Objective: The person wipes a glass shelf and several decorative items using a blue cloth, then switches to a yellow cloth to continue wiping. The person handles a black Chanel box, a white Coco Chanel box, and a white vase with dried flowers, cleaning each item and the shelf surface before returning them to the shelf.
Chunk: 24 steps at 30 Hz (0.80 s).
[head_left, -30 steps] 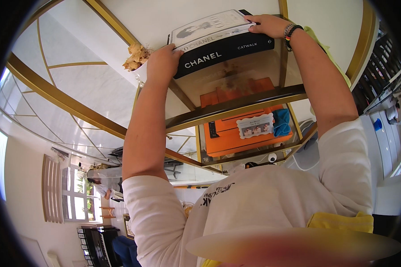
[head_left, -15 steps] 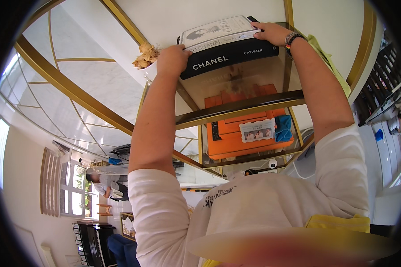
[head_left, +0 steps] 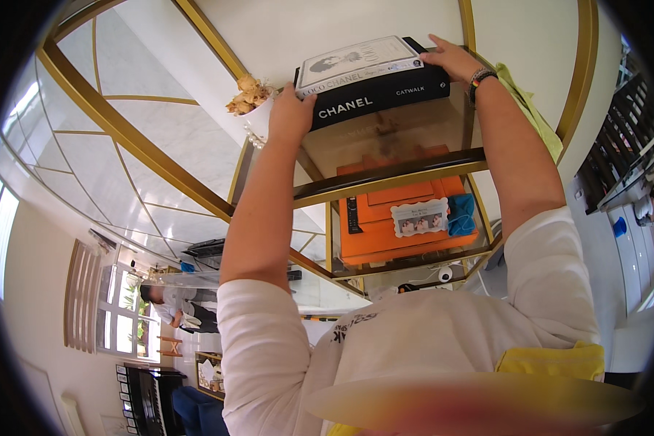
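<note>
Two hardcover books lie stacked on a smoked-glass shelf: a white book with a drawing on its cover, on top of a thicker black book. My left hand grips their left end, thumb at the front corner and fingers partly hidden along the side. At the right end, my right hand has its fingers stretched out and apart, the thumb close to the white book's corner. A yellow-green cloth hangs over the shelf's right side, beside my right wrist.
Gold metal bars frame the shelves around my arms. Dried flowers in a white pot stand near my left hand. A lower shelf holds orange boxes, a remote, a photo card and a blue cloth item. Another person stands far left.
My right hand has loosened from the books' right end, its fingers now spread. My left hand stays at the left end. The view has shifted slightly.
</note>
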Available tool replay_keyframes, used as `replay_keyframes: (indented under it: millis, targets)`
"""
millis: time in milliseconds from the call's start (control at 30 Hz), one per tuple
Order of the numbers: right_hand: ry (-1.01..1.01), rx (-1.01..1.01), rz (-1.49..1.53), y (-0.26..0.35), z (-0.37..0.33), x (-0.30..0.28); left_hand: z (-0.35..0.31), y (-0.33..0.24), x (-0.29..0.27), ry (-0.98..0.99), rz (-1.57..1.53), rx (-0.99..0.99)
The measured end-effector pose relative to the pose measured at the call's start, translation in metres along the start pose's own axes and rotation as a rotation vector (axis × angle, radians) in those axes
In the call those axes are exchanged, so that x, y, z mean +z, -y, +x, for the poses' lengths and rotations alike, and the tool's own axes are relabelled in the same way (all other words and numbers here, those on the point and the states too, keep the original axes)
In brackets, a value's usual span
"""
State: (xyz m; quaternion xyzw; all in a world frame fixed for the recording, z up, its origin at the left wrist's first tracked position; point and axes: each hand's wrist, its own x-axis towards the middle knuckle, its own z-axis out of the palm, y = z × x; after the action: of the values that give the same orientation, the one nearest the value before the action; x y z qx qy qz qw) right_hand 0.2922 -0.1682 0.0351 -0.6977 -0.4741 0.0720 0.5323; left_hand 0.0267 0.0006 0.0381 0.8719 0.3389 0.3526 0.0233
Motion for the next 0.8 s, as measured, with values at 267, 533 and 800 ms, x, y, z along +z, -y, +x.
replay_keyframes:
  millis: [267, 533, 800]
  targets:
    - [0.133, 0.193, -0.210, -0.002, -0.006, -0.009, -0.025, 0.005, 0.004, 0.105, -0.102, -0.016]
    - [0.084, 0.184, -0.283, -0.004, -0.007, -0.006, -0.019, 0.008, 0.003, 0.140, -0.115, -0.025]
    - [0.170, 0.194, -0.229, -0.008, -0.006, -0.008, -0.027, 0.011, 0.002, 0.126, -0.134, -0.014]
